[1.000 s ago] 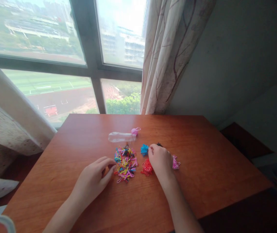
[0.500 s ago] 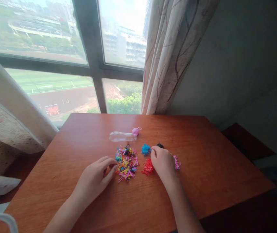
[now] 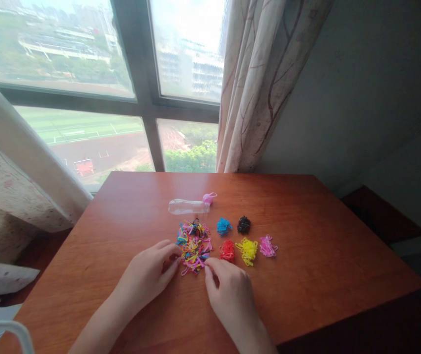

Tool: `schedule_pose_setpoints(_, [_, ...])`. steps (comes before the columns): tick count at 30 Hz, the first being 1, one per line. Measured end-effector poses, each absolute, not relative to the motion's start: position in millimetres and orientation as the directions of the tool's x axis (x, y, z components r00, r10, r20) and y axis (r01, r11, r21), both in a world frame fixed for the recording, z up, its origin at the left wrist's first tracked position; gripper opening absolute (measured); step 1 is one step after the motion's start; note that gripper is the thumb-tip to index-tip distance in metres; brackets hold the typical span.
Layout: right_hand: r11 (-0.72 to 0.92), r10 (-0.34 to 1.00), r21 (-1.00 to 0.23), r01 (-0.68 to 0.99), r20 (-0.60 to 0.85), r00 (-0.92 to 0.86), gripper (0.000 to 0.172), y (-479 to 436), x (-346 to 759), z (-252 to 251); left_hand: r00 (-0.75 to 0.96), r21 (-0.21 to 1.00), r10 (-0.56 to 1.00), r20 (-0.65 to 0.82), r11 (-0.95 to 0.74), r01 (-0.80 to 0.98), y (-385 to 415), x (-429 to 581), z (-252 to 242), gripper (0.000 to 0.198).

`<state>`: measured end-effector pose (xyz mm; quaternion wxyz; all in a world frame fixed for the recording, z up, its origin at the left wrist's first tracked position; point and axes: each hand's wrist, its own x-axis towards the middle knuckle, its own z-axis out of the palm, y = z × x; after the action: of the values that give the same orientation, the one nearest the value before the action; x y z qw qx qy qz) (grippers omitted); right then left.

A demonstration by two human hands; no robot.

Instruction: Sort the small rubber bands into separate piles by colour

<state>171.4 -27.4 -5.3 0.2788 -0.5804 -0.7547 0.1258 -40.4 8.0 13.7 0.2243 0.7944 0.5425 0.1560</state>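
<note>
A mixed pile of small coloured rubber bands (image 3: 195,248) lies on the wooden table. At its left edge is my left hand (image 3: 155,270), thumb and forefinger closed together at the tips beside the bands. My right hand (image 3: 230,285) pinches at the pile's lower right edge; whether a band is between its fingertips is too small to tell. To the right lie heaps of one colour each: blue bands (image 3: 224,226), black bands (image 3: 244,224), red bands (image 3: 227,250), yellow bands (image 3: 247,250) and pink bands (image 3: 268,246). The red heap is just beyond my right hand's knuckles.
Behind the mixed pile, a clear bottle (image 3: 188,207) lies on its side, with a pink looped cap (image 3: 208,198) at its right end. The table (image 3: 321,236) reaches back to a window with curtains (image 3: 247,88). A white curved object (image 3: 7,328) shows at lower left.
My right hand has moved from beside the blue heap down and left to the mixed pile, uncovering the yellow heap. My left hand stays at the pile's left edge. The view has shifted slightly.
</note>
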Motion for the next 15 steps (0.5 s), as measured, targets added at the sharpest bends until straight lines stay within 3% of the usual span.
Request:
schedule_pose_setpoints(7, [0.216,0.972,-0.533,0.818,0.199,-0.128,0.006,-37,158,-15,0.425,0.53,0.905,-0.001,-0.36,0.768,4,-36,16,0.017])
schedule_pose_setpoints(15, [0.2,0.97,-0.541,0.817,0.226,-0.089,0.014,-34,155,-15,0.456,0.498,0.887,-0.067,-0.367,0.786,2,-35,21,0.012])
